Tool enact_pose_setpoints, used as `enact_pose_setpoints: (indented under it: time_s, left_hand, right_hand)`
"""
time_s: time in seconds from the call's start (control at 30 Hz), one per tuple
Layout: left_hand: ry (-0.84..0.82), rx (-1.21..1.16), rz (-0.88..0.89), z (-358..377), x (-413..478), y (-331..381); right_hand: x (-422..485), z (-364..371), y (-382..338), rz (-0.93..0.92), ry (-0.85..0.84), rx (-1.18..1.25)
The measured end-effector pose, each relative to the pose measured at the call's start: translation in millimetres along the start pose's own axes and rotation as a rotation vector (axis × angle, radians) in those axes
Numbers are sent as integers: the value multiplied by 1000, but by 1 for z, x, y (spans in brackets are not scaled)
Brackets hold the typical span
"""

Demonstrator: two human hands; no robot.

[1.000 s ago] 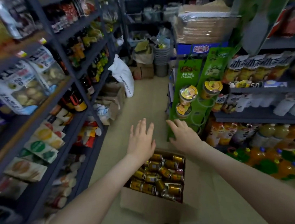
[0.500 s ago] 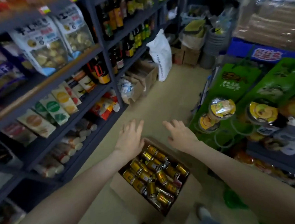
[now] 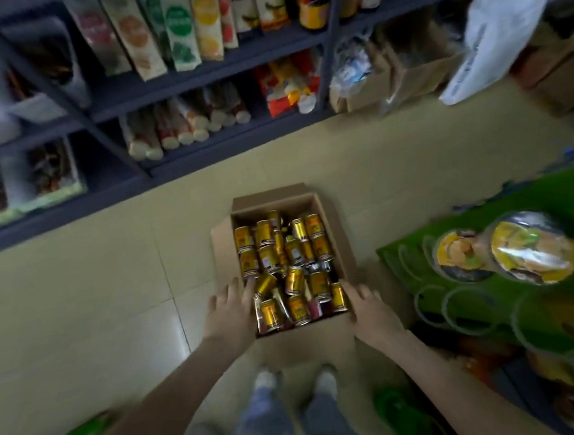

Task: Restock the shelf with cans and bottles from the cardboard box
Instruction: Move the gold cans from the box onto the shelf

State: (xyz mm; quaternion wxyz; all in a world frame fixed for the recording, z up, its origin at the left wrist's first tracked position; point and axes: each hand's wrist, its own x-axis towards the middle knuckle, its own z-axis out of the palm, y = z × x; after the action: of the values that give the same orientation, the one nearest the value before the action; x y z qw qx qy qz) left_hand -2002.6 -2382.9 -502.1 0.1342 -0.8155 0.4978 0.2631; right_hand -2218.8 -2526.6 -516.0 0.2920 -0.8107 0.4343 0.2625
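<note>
The open cardboard box (image 3: 305,339) sits on the beige tiled floor (image 3: 95,284) of a shop aisle, between a dark shelf (image 3: 199,76) of packets and a green rack (image 3: 486,236). Gold cans (image 3: 294,280) lie jumbled inside. The left hand (image 3: 229,312) and right hand (image 3: 371,308), fingers straight and gripping nothing, rest at its near corners.

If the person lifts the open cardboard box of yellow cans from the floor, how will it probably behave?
Probably heavy for its size: the cardboard box is packed with many yellow cans. The cans lie loose at mixed angles, so they would likely shift if it tilts. Its open top may let the walls flex, so lifting from underneath seems safer.
</note>
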Motion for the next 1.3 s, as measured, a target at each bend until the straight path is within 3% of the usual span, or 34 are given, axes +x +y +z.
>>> enact_pose_setpoints:
  time_s: [0.23,0.47,0.6,0.73,1.0,1.13,1.3]
  left_hand:
    - [-104,-114,-87,105,64,2]
    - [-109,-304,-184,235,202,-11]
    - [-74,-143,-192,302,259,-7]
    - [-82,31,-296,323,284,9]
    - [-88,-179,-319,291,272,-3]
    - [-15,-525,-319,229,211,7]
    - [46,-951,-207,101,115,33]
  right_hand:
    - [96,70,17,65,-115,69]
    - [230,166,45,137,-49,43]
    - [290,223,56,175,65,68]
    - [320,256,62,215,130,1]
    - [286,236,48,218,183,191]
    - [222,185,40,269,214,476]
    - [108,83,14,217,245,939]
